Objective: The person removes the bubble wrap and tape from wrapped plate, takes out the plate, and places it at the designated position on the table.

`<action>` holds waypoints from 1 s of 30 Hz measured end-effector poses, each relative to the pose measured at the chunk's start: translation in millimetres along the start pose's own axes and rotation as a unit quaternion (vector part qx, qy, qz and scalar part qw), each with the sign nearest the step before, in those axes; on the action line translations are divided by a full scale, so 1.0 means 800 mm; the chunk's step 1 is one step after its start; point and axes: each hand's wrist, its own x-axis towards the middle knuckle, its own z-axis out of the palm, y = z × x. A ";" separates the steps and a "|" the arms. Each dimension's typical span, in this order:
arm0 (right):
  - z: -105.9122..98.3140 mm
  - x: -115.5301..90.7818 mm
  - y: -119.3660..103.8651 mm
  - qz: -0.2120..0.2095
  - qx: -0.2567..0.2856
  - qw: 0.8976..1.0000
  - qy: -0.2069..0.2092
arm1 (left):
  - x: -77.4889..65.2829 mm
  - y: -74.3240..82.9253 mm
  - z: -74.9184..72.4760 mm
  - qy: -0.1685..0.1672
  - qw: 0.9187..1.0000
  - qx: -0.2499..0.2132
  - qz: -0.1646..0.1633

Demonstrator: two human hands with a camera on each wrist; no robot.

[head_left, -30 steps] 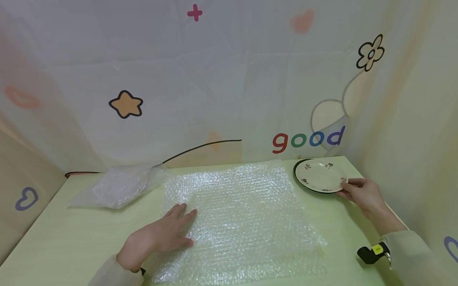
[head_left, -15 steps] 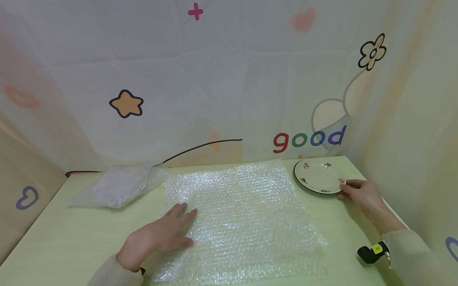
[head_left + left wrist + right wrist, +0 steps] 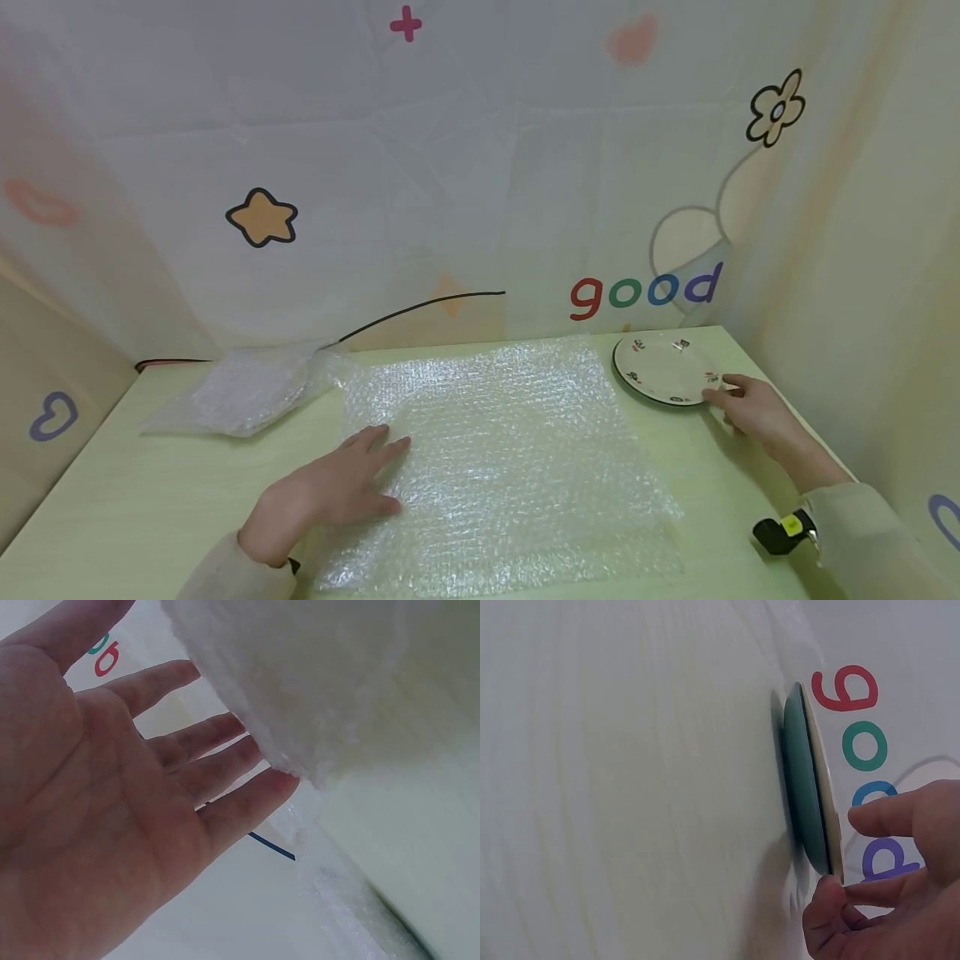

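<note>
A large sheet of clear bubble wrap (image 3: 510, 467) lies spread over the middle of the table. My left hand (image 3: 330, 492) rests on its left part with the fingers spread; in the left wrist view, the fingertips (image 3: 281, 784) meet the wrap's edge. At the back right sits a cream plate (image 3: 660, 362) with small printed motifs, stacked on a dark green plate (image 3: 804, 772) that shows mostly from the side. My right hand (image 3: 757, 412) holds the near right rim of the cream plate, thumb and fingers at its edge. Exactly how each finger touches the rim is partly hidden.
A bubble-wrapped bundle (image 3: 247, 392) lies at the back left of the table (image 3: 150, 517); its contents cannot be made out. A printed cloth backdrop (image 3: 450, 167) rises behind the table, with side cloths left and right.
The cream plate has slid slightly left, covering more of the dark plate's rim. My right thumb and fingers have shifted a little at the edge. My left hand stays on the wrap.
</note>
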 end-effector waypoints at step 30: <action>0.083 -0.053 -0.095 -0.301 -0.132 0.944 0.013 | 0.004 -0.004 -0.002 0.017 0.999 0.026 0.008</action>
